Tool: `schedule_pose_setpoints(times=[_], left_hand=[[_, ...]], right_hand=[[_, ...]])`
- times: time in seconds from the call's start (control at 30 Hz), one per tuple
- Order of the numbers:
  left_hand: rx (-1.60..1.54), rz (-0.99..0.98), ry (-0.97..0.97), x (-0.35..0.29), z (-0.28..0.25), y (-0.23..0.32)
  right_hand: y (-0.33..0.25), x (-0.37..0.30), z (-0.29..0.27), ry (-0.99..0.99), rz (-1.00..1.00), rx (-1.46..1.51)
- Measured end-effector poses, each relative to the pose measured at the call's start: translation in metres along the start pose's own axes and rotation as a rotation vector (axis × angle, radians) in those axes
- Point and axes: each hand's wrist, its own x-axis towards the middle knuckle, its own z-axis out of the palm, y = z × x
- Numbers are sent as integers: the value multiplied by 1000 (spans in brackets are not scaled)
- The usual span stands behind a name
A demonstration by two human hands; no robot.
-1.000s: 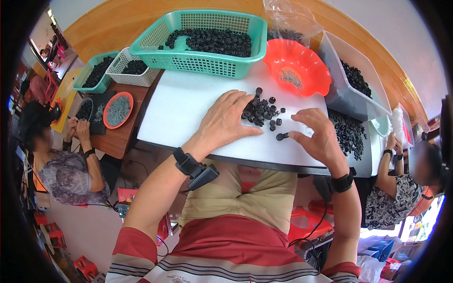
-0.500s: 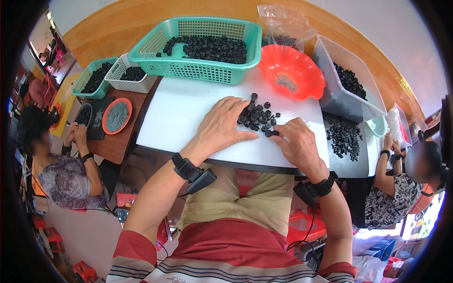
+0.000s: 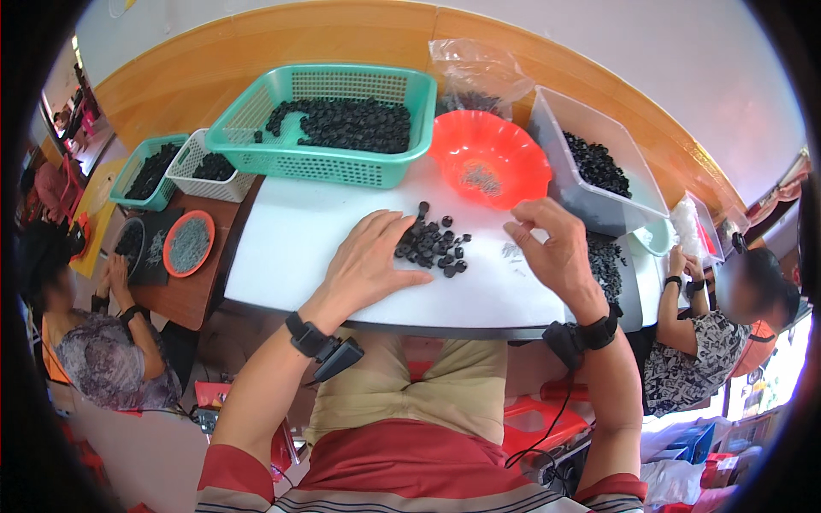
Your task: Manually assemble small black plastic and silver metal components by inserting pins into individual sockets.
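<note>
My left hand (image 3: 368, 261) lies on the white work surface (image 3: 295, 256) with thumb and fingers spread. Its fingertips touch the left side of a loose pile of small black round plastic parts (image 3: 432, 248). To the right of the pile, my right hand (image 3: 558, 252) hovers with curled fingers. A small gap shows between its thumb and forefinger, and I see nothing held there. Small grey metal pieces (image 3: 513, 251) lie on the white surface beside that thumb. Beyond it stands a red scalloped bowl (image 3: 532, 175) with more grey pieces inside.
At the back, a green basket (image 3: 316, 169) holds many black parts. A clear plastic bin (image 3: 590, 209) and a plastic bag (image 3: 479, 64) also contain dark parts. One person (image 3: 111, 342) works at the left, another (image 3: 705, 342) at the right. An orange-rimmed plate (image 3: 208, 229) sits left.
My right hand has left the black parts and moved right, toward the grey pieces. My left hand stays beside the pile. The whole view has shifted, so the table appears lower.
</note>
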Motion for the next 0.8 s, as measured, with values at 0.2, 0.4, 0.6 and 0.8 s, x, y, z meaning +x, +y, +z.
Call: schedule_pose_setpoints(times=[0.2, 0.4, 0.6, 0.8], left_hand=[[12, -16, -1, -2, -3, -2], [14, 9, 3, -1, -1, -1], [31, -2, -8, 2, 0, 0], [48, -9, -11, 5, -1, 2]], right_hand=[[36, 50, -63, 139, 118, -191], [106, 88, -103, -474, 436, -404], [184, 91, -78, -853, 599, -7], [208, 88, -69, -898, 664, 108]])
